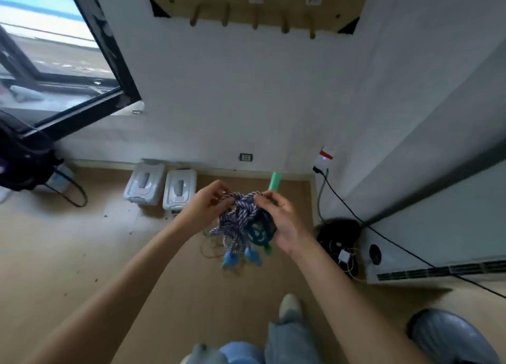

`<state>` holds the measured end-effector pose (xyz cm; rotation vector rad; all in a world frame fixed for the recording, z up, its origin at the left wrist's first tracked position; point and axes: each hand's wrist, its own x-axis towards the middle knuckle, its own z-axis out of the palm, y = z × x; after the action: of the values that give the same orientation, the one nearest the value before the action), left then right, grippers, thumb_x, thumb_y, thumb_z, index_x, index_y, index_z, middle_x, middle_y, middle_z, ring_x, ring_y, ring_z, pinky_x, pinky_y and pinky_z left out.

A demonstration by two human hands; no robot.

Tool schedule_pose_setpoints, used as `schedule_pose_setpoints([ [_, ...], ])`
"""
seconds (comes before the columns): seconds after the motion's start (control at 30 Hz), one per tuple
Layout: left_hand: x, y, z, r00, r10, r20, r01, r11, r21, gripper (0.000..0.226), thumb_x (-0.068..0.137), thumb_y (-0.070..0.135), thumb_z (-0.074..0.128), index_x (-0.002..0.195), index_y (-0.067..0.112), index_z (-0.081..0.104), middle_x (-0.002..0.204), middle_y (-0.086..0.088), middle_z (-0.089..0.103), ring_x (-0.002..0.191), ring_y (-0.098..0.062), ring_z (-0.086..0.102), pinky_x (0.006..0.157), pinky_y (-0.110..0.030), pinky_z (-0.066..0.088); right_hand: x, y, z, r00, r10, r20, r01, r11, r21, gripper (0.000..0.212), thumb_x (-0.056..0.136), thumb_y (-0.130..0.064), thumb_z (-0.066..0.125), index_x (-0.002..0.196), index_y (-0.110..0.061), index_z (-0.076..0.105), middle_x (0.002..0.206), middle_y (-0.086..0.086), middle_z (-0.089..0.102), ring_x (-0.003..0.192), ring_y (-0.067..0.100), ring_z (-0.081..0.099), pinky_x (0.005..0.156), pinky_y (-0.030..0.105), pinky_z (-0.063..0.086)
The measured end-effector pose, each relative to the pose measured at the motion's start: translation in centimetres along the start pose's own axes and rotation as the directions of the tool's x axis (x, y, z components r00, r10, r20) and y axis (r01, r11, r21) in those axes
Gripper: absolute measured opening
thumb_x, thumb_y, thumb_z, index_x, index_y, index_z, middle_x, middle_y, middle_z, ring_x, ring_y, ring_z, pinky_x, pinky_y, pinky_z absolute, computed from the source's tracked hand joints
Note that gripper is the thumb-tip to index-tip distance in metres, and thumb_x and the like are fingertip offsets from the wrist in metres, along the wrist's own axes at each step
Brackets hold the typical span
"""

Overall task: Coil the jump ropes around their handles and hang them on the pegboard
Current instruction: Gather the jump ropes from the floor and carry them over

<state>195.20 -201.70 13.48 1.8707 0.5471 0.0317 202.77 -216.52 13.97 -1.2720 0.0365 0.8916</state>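
With both the left hand (209,199) and right hand (276,213) pinching the purple-and-white twisted jump rope (241,213), its loose coils could slip and tangle with the teal rope (258,233).

— What carries everything here?

— A tan floor (82,254), speckled with small dark bits.

— And what lies on it?

— Take the wall socket (246,157) as the landmark. Just left of it and below, two pale lidded boxes (161,189) sit side by side against the skirting. Far left of it, a dark bag (24,158) with a loop strap rests on the floor. To the right, a black bundle (339,231) lies among thin white cables.

— Anything nearer?

— A shoe (289,304) stands well below the socket.
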Motion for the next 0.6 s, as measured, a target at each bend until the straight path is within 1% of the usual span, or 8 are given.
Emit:
schedule_pose_setpoints([
  [0.07, 0.8, 0.3, 1.3, 0.998, -0.061, 0.008, 0.060, 0.993, 0.104, 0.015, 0.091, 0.013, 0.052, 0.097, 0.000, 0.056, 0.091, -0.018, 0.064, 0.083, -0.026, 0.060, 0.079, -0.041, 0.049, 2.0, -1.8, -1.1, 0.999, 0.019, 0.026, -0.019, 1.000, -0.025, 0.017, 0.087, -0.009, 0.060, 0.073, -0.014, 0.052, 0.077, 0.004, 0.057, 0.071, 0.016, 0.054, 0.069, 0.029, 0.046],
  [0.17, 0.7, 0.3, 2.0, 0.982, -0.173, 0.078, 0.187, 0.955, -0.231, 0.023, 0.088, 0.031, 0.056, 0.098, 0.013, 0.063, 0.095, -0.002, 0.070, 0.090, -0.014, 0.065, 0.090, -0.034, 0.050, 4.4, -3.9, -1.2, 0.993, 0.064, 0.095, -0.061, 0.997, -0.039, 0.015, 0.089, -0.013, 0.057, 0.076, -0.014, 0.051, 0.078, 0.005, 0.059, 0.072, 0.018, 0.055, 0.072, 0.033, 0.048],
  [0.23, 1.5, 0.4, 1.5, 0.980, -0.126, 0.156, 0.164, 0.951, -0.262, 0.039, 0.078, 0.041, 0.064, 0.109, 0.019, 0.060, 0.103, 0.001, 0.068, 0.094, -0.011, 0.065, 0.087, -0.028, 0.051, 6.3, -4.8, -1.1, 0.992, 0.092, 0.088, -0.091, 0.996, -0.016, 0.014, 0.090, -0.015, 0.057, 0.077, -0.015, 0.051, 0.077, 0.004, 0.061, 0.069, 0.018, 0.058, 0.069, 0.033, 0.050],
  [0.27, 2.2, 0.2, 1.3, 0.985, -0.106, 0.139, 0.132, 0.972, -0.195, 0.042, 0.076, 0.036, 0.069, 0.111, 0.018, 0.057, 0.103, 0.001, 0.067, 0.093, -0.012, 0.065, 0.084, -0.027, 0.053, 7.3, -5.0, -1.0, 0.992, 0.102, 0.078, -0.102, 0.995, -0.013, 0.014, 0.091, -0.016, 0.056, 0.077, -0.015, 0.051, 0.074, 0.004, 0.062, 0.066, 0.016, 0.059, 0.065, 0.031, 0.051],
  [0.33, 4.1, -0.3, 1.0, 0.998, -0.042, -0.039, 0.041, 0.999, -0.004, 0.026, 0.079, 0.017, 0.070, 0.101, 0.015, 0.057, 0.093, 0.004, 0.065, 0.083, -0.013, 0.065, 0.075, -0.026, 0.054, 8.9, -5.2, -0.5, 0.993, 0.109, 0.049, -0.109, 0.994, 0.000, 0.017, 0.091, -0.015, 0.056, 0.075, -0.015, 0.051, 0.070, 0.003, 0.061, 0.063, 0.015, 0.058, 0.061, 0.028, 0.051],
  [0.4, 5.7, -0.6, 0.5, 0.981, -0.018, -0.194, 0.023, 0.999, 0.024, 0.014, 0.081, 0.013, 0.066, 0.089, 0.017, 0.056, 0.079, 0.006, 0.061, 0.070, -0.012, 0.062, 0.061, -0.019, 0.049, 10.2, -4.9, -0.3, 0.994, 0.107, -0.028, -0.107, 0.994, -0.012, 0.018, 0.091, -0.013, 0.056, 0.073, -0.015, 0.051, 0.069, 0.002, 0.060, 0.065, 0.015, 0.057, 0.057, 0.025, 0.050],
  [0.5, 7.3, -1.8, -0.7, 0.969, -0.150, -0.198, 0.118, 0.980, -0.161, 0.021, 0.085, 0.027, 0.061, 0.095, 0.010, 0.058, 0.084, -0.005, 0.065, 0.073, -0.015, 0.062, 0.064, -0.028, 0.054, 11.2, -2.9, -0.6, 0.980, 0.071, -0.185, -0.115, 0.964, -0.238, 0.018, 0.088, -0.016, 0.061, 0.071, -0.017, 0.056, 0.073, 0.001, 0.060, 0.067, 0.013, 0.055, 0.054, 0.021, 0.046],
  [0.6, 9.0, -3.6, -1.6, 0.964, -0.220, -0.147, 0.200, 0.970, -0.140, 0.029, 0.087, 0.030, 0.059, 0.103, 0.006, 0.058, 0.095, -0.009, 0.065, 0.086, -0.022, 0.063, 0.080, -0.041, 0.054, 12.3, -0.4, -1.8, 0.954, 0.001, -0.298, -0.147, 0.871, -0.468, 0.013, 0.086, -0.015, 0.064, 0.074, -0.020, 0.062, 0.083, -0.003, 0.059, 0.079, 0.013, 0.053, 0.061, 0.019, 0.044],
])
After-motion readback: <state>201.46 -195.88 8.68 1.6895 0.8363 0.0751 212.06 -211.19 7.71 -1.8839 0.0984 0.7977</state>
